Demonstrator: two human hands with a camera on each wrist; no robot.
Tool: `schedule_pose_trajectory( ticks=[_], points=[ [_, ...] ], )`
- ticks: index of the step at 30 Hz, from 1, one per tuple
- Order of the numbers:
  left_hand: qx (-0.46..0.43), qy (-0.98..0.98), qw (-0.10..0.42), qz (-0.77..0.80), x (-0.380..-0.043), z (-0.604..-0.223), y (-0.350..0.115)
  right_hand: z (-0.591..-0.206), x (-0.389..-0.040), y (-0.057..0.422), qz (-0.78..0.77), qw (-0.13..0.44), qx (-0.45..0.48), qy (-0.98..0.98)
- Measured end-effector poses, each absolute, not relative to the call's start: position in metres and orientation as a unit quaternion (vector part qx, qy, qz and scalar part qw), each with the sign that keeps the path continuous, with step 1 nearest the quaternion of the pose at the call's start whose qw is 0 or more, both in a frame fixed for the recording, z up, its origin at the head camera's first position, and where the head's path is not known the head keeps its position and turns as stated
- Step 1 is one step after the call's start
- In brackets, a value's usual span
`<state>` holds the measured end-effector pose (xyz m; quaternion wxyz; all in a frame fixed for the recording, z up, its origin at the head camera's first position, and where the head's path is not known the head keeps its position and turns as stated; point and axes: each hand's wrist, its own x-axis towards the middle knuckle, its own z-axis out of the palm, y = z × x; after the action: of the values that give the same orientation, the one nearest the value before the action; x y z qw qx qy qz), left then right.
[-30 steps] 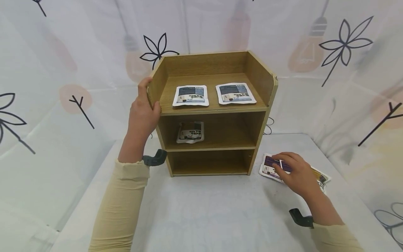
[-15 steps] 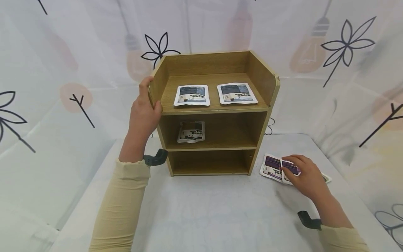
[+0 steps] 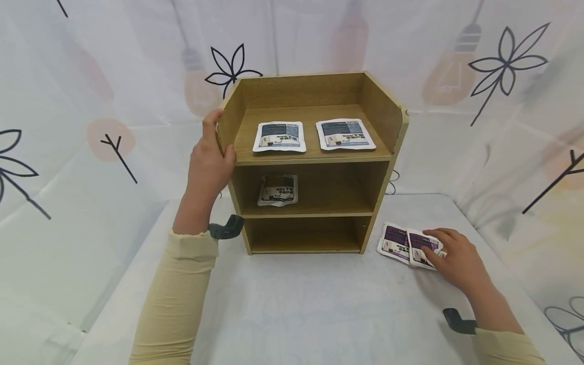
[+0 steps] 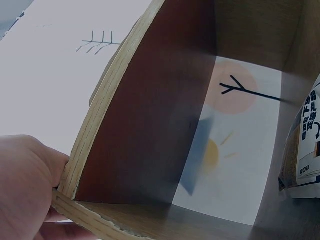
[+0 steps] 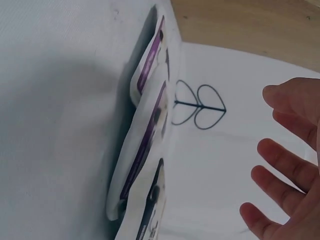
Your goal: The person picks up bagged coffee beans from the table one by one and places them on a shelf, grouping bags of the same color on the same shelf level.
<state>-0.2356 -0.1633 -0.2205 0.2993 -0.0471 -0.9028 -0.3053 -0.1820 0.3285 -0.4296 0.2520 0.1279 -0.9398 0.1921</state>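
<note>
A small wooden shelf unit [image 3: 301, 92] stands on the white table. My left hand [image 3: 207, 170] grips its left side panel near the top board, and the left wrist view shows the hand [image 4: 25, 185] at the panel's corner. My right hand [image 3: 461, 261] hovers over several overlapping flat packets at the right. In the right wrist view its fingers [image 5: 280, 157] are spread, apart from the packets and holding nothing. One purple packet [image 3: 394, 243] lies leftmost, overlapped by a second purple packet [image 3: 420, 246]. A further packet [image 5: 147, 210] shows partly in the right wrist view.
Two blue-and-white packets, one left [image 3: 279, 137] and one right [image 3: 345, 134], lie on the top board. A brown packet [image 3: 278, 190] sits at the left of the middle compartment. A printed white curtain [image 3: 137, 76] surrounds the table [image 3: 296, 314].
My right hand has moved to the right across the packets, uncovering the second purple one and covering the yellowish one beyond it. My left hand stays on the shelf panel.
</note>
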Motion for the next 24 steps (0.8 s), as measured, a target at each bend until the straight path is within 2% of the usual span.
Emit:
schedule_pose_trajectory(
  ticks=[7, 24],
  points=[
    [-0.046, -0.904, 0.297, -0.306, -0.236, -0.220, -0.163, -0.433, -0.183, 0.337, 0.170, 0.212, 0.094, -0.958],
    [-0.047, -0.903, 0.301, -0.304, -0.236, -0.220, -0.163, -0.446, -0.186, 0.365, 0.143, 0.067, 0.026, -0.987]
  ],
)
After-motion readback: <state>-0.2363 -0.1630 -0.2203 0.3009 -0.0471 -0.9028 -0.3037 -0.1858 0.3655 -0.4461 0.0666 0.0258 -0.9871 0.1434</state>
